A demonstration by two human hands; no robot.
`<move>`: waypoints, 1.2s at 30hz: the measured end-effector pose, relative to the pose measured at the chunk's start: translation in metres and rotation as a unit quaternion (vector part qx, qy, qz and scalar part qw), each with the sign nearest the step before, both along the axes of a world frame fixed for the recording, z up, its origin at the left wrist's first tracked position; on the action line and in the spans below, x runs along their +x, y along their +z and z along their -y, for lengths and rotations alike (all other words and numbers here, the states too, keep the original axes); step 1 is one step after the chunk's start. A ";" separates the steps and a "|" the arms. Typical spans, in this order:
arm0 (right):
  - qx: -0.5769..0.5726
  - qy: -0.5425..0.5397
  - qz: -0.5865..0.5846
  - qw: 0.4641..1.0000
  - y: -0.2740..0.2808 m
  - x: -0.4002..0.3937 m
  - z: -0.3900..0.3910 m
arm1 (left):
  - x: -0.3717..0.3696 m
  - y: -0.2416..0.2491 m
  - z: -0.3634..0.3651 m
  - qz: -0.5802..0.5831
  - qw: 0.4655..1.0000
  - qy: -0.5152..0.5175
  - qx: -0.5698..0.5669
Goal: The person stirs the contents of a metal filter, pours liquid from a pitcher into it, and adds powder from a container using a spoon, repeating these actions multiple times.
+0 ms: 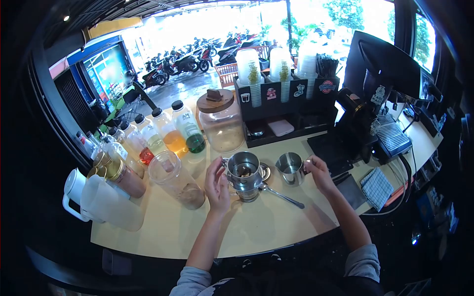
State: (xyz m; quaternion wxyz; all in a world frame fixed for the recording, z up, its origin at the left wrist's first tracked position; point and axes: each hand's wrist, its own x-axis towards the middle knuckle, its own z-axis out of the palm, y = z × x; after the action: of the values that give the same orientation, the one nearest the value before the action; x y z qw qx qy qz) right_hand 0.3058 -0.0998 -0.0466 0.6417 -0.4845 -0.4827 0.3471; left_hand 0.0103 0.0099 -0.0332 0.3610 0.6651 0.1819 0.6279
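Note:
My left hand (216,186) is beside the left rim of a metal drip filter (243,170), its fingers apart and curved next to the filter's small handle. Dark contents show inside the filter, which sits on top of a glass mug (248,195). My right hand (320,172) grips the handle of a small steel pitcher (291,168), held to the right of the filter. A long spoon (282,195) lies between them, near a round metal lid (265,171). Left of my left hand stands a clear plastic container (177,180) with brown powder low inside.
Syrup bottles (174,139) and a wood-lidded glass jar (220,123) line the counter's back left. A white jug (106,202) stands at the left. Behind are stacked cups in a black organizer (286,101); a coffee machine (390,135) and a checked cloth (376,188) are right.

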 end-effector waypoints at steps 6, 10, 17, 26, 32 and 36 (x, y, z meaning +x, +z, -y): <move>0.039 0.004 -0.025 0.999 0.084 -0.014 -0.006 | -0.006 0.009 0.007 -0.091 0.993 0.052 0.062; 0.052 0.018 0.020 0.998 0.129 -0.034 -0.016 | -0.006 0.005 0.003 -0.137 0.980 0.075 0.121; 0.043 0.061 0.035 0.997 0.160 -0.057 -0.034 | -0.006 0.004 0.002 -0.140 0.980 0.076 0.118; 0.038 0.098 0.101 0.989 0.174 -0.075 -0.048 | -0.007 0.005 0.002 -0.128 0.983 0.060 0.114; 0.047 0.090 0.163 0.981 0.177 -0.077 -0.050 | -0.006 0.006 0.003 -0.129 0.983 0.063 0.111; 0.051 0.096 0.165 0.980 0.178 -0.077 -0.049 | -0.006 0.007 0.004 -0.130 0.983 0.064 0.110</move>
State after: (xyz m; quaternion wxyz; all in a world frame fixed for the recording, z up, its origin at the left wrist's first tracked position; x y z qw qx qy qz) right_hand 0.2286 -0.0510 0.1317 0.5406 -0.4533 -0.6432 0.2976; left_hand 0.0042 0.0057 -0.0265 0.2180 0.7639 0.1987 0.5739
